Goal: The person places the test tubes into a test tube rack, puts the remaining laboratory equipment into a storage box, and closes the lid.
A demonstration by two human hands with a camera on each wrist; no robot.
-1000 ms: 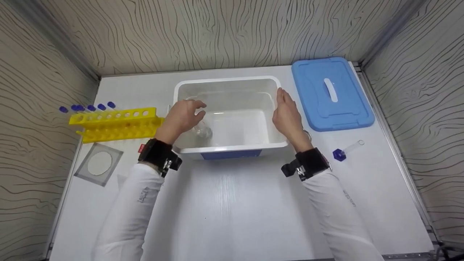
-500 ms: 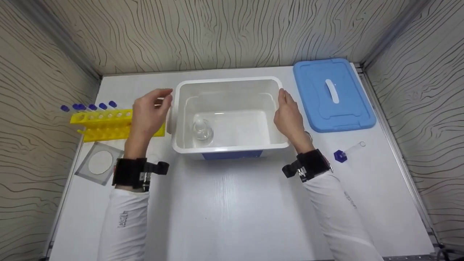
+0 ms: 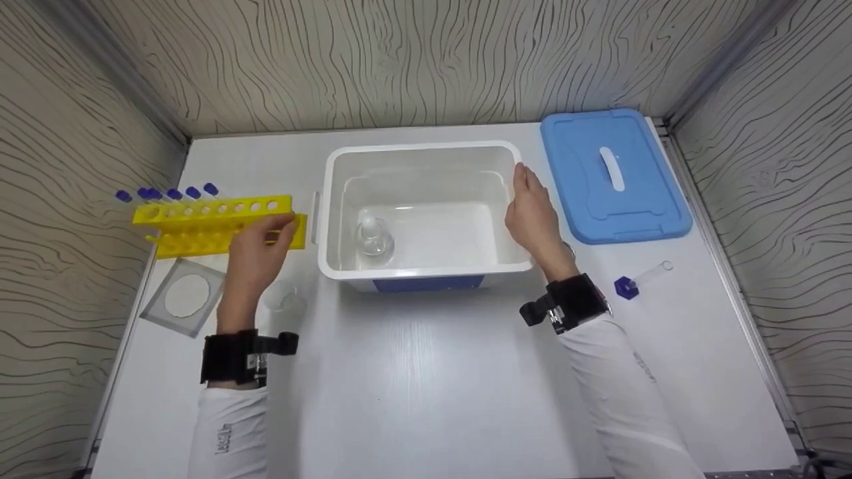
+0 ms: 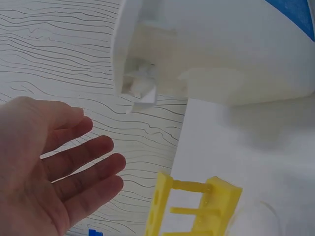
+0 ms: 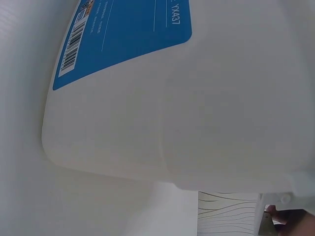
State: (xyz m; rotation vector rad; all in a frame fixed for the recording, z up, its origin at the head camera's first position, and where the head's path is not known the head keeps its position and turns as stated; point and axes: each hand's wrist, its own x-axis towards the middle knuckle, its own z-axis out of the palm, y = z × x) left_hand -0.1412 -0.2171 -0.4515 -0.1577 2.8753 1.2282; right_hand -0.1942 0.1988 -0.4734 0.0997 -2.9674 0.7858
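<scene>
My left hand (image 3: 256, 256) hovers over the right end of a yellow test tube rack (image 3: 213, 207), its fingers loosely bent and holding nothing. In the left wrist view, the palm and spread fingers (image 4: 98, 152) of that hand are apart from the rack (image 4: 224, 196) and the bin. My right hand (image 3: 534, 216) holds the right side of a white plastic bin (image 3: 426, 273) at its rim. Fingers show behind a side latch (image 5: 285, 199) in the right wrist view. A clear glass flask (image 3: 373, 241) stands inside the bin, towards its left.
Several blue-capped test tubes (image 3: 174, 194) lean in the rack. A clear glass vessel (image 3: 285, 298) stands beside my left wrist, with a grey square pad (image 3: 166, 316) farther left. Right of the bin are a blue lid (image 3: 616, 199) and a glass cylinder with a purple hexagonal base (image 3: 627, 287).
My left hand has come out of the bin, away from the flask, and moved left and nearer to me over the rack. The flask stays in the bin. My right hand has stayed put.
</scene>
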